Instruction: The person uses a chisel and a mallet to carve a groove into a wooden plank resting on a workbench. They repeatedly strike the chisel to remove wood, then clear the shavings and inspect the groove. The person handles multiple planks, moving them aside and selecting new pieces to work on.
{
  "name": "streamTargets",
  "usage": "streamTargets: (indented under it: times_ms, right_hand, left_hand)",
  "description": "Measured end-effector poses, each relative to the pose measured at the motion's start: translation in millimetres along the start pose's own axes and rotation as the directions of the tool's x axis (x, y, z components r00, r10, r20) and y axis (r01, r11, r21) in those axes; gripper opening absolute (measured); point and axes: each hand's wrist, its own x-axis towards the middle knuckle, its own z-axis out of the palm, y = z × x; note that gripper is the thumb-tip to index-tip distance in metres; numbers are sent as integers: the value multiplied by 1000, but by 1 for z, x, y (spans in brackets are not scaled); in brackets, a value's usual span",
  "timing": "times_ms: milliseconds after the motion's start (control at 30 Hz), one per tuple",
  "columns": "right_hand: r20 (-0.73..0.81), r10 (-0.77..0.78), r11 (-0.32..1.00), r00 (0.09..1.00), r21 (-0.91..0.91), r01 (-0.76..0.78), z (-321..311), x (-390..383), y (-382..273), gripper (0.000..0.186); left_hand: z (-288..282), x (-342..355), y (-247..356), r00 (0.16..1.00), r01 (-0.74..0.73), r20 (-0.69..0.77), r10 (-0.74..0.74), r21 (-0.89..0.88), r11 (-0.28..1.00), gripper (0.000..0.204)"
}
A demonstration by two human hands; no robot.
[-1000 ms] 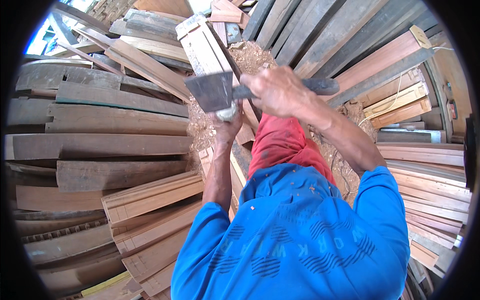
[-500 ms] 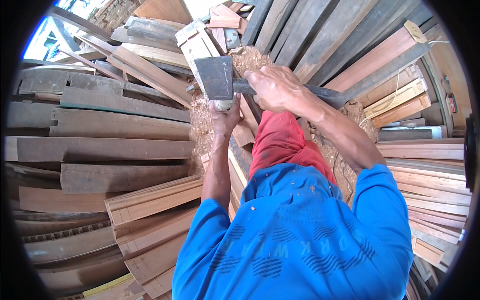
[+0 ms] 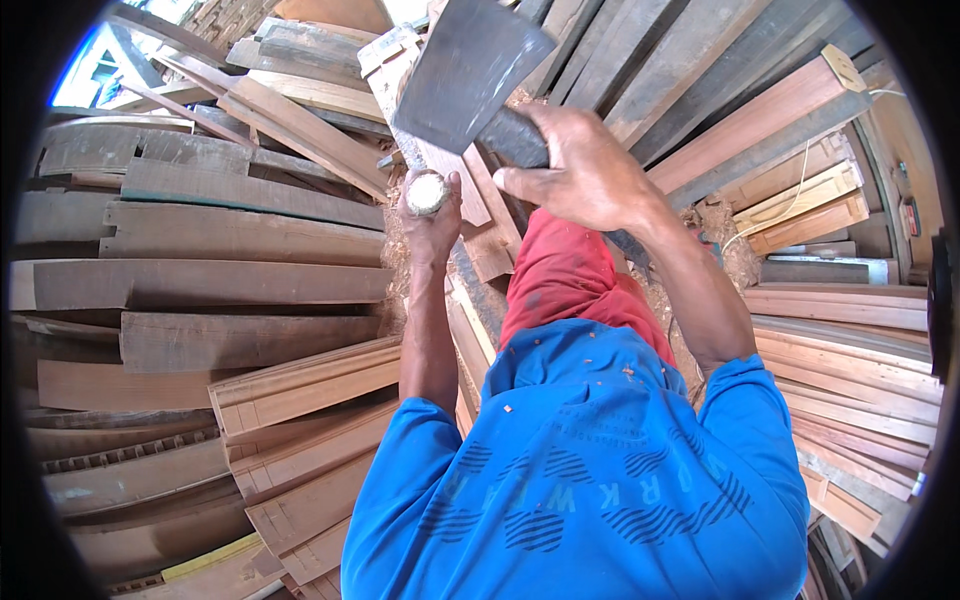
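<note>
My right hand [image 3: 590, 175] is closed round the dark handle of a mallet [image 3: 475, 75]. The mallet's big blocky dark head is raised, large in view, above and to the right of my left hand. My left hand [image 3: 432, 225] grips a chisel upright; only the round, whitish butt of the chisel handle [image 3: 428, 193] shows, and its blade is hidden beneath the fist. Mallet head and chisel butt are apart. Under and beyond my hands lies a pale wooden workpiece [image 3: 392, 52], partly covered by the mallet head.
Stacked boards [image 3: 240, 290] fill the left side. Dark beams [image 3: 690, 60] fan out at the far right, with grooved timber pieces [image 3: 840, 310] piled below. A thin pale cable [image 3: 797, 180] hangs by the right-hand panels. Wood shavings [image 3: 395, 290] lie between the stacks.
The mallet has lifted off the chisel butt, its head rising toward the head camera and uncovering the butt. My right hand has risen with it; my left hand has shifted slightly left.
</note>
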Motion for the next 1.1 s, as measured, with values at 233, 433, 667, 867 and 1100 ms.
streamTargets:
  times_ms: [233,433,667,867,1100]
  right_hand:
    - [-242,-196,947,950,206,248,-27,2,-48,36]
    - [-30,-18,978,999,-208,11,30,8,6,28]
    - [7,43,985,999,-166,-41,26,-11,49,52]
    - [-186,111,908,976,417,-24,35,-61,35,35]
    - [-133,279,861,951,473,-187,53,-90,69,21]
  left_hand:
    - [1,-4,-15,1000,-4,-20,6,82,997,21]
    - [13,-12,-3,963,-267,-5,268,95,959,23]
    - [10,-16,-1,997,-41,71,39,33,999,18]
    - [-12,-4,15,940,-15,336,-56,206,978,19]
    - [-12,-31,-38,702,-80,596,-390,610,788,57]
